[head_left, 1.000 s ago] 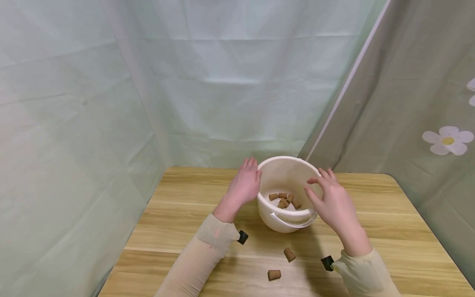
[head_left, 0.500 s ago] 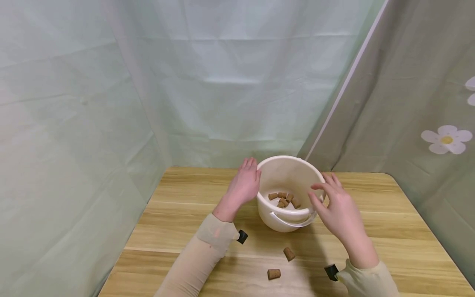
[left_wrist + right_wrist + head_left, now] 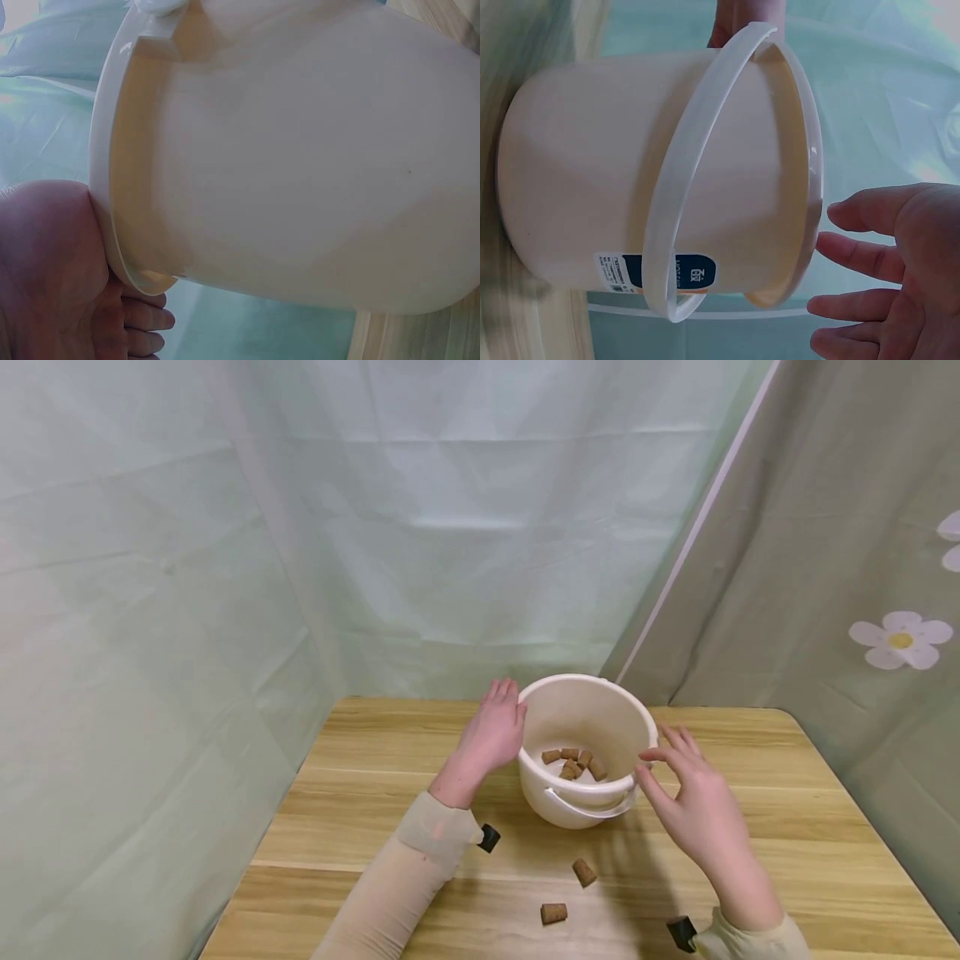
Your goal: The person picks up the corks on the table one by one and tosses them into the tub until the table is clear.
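Note:
A cream plastic bucket (image 3: 558,810) with a swing handle stands upright on the wooden table. Several brown corks (image 3: 570,768) lie on its floor. At its left side my left hand (image 3: 491,727) holds the rim (image 3: 101,150), with fingers reaching past the edge; part of the thumb's contact is hidden. My right hand (image 3: 697,797) is beside the right rim, thumb and forefinger bent towards each other with a gap. In the right wrist view its fingertips are right by the rim, with nothing between them. Two corks lie on the table in front, one cork (image 3: 584,872) behind the other cork (image 3: 553,913).
The wooden table (image 3: 360,785) carries the bucket. Pale fabric curtains (image 3: 480,552) hang behind and to the left; a grey curtain with white flowers (image 3: 900,641) hangs on the right. The bucket's handle (image 3: 679,180) hangs down at its front. Black wrist pieces (image 3: 682,933) stick out from the sleeves.
My right hand has moved back from over the bucket's right rim, rightward and towards me. The left hand, bucket and corks have stayed about where they were.

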